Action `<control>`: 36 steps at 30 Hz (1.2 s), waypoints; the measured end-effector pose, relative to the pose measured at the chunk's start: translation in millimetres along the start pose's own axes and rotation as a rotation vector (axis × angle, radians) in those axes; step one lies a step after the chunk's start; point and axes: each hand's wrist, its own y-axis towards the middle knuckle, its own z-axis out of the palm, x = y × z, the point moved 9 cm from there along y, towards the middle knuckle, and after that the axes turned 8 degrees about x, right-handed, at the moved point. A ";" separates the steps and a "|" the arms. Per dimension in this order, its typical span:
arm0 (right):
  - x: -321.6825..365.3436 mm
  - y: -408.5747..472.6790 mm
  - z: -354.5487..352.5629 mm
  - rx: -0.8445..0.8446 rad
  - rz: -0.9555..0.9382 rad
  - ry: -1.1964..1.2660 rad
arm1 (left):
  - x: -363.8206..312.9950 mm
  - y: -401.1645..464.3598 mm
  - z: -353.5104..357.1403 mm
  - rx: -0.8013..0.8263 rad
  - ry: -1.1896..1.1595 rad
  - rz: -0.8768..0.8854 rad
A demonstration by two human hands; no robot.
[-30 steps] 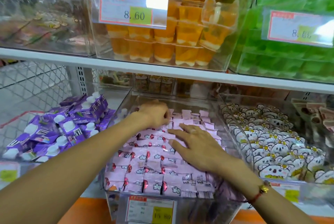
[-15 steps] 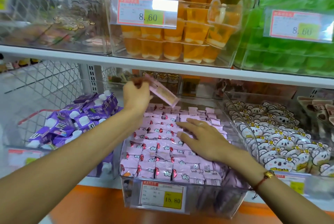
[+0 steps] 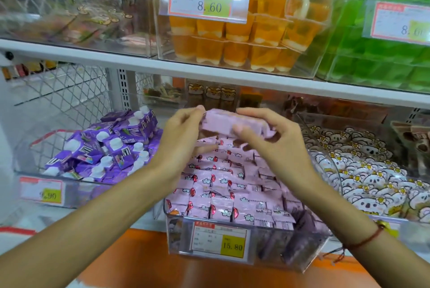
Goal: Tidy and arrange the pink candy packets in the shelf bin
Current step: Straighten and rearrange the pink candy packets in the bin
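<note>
A clear plastic bin [image 3: 302,255] on the lower shelf holds several pink candy packets [image 3: 223,192] lying in rough rows. Above the bin's back half, a pink packet [image 3: 223,122] is held up in the air between both hands. My left hand [image 3: 179,139] pinches its left end. My right hand [image 3: 267,141] grips its right end, thumb in front and fingers over the top. The packet is blurred, so I cannot tell whether it is one packet or a small stack.
A bin of purple pouches [image 3: 111,146] stands to the left and a bin of koala-print packets [image 3: 363,171] to the right. The upper shelf [image 3: 209,71] overhangs close above my hands. A price tag [image 3: 218,237] fronts the pink bin.
My left hand lifted a pink packet out of the bin's back. My right hand left the packets in the bin and rose to take the packet's other end.
</note>
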 end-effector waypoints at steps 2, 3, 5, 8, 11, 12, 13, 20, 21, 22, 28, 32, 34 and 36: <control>-28.7 -0.9 -1.3 -0.024 0.263 0.316 | -12.3 -1.9 2.9 0.043 0.318 0.161; -39.0 -2.2 0.0 -0.022 0.356 0.408 | -15.7 -2.8 8.8 0.096 0.442 0.225; -49.1 -4.9 2.7 -0.020 0.460 0.508 | -14.0 -3.1 18.6 0.189 0.531 0.255; -57.5 -9.3 7.4 -0.011 0.535 0.599 | -12.5 -1.4 21.7 0.220 0.494 0.245; -58.4 -10.2 9.3 0.053 0.536 0.632 | -9.3 -0.6 15.4 0.172 0.425 0.192; -57.3 -9.7 7.2 0.057 0.520 0.623 | -7.7 -0.7 13.2 0.156 0.421 0.180; -55.9 -8.7 4.6 0.053 0.497 0.597 | -6.9 -0.7 10.9 0.136 0.444 0.184; -70.7 -9.6 -34.7 -0.285 0.419 0.423 | -10.1 8.5 20.2 0.102 0.934 0.331; -77.7 -11.1 -44.5 -0.363 0.445 0.412 | -10.0 13.9 26.8 0.151 1.010 0.368; -84.3 -11.7 -53.3 -0.425 0.465 0.391 | -7.1 21.0 33.8 0.215 1.099 0.384; -107.5 -2.8 -71.7 -0.487 0.537 0.029 | 47.4 61.7 56.4 0.644 1.632 0.165; -92.7 15.0 -63.8 -0.391 0.411 -0.251 | 51.6 73.3 45.2 0.666 1.794 0.152; -84.7 28.7 -49.5 -0.216 0.344 -0.403 | 51.3 75.9 41.7 0.690 1.813 0.147; -81.4 40.1 -28.9 0.008 0.304 -0.534 | 54.9 76.0 39.1 0.710 1.824 0.121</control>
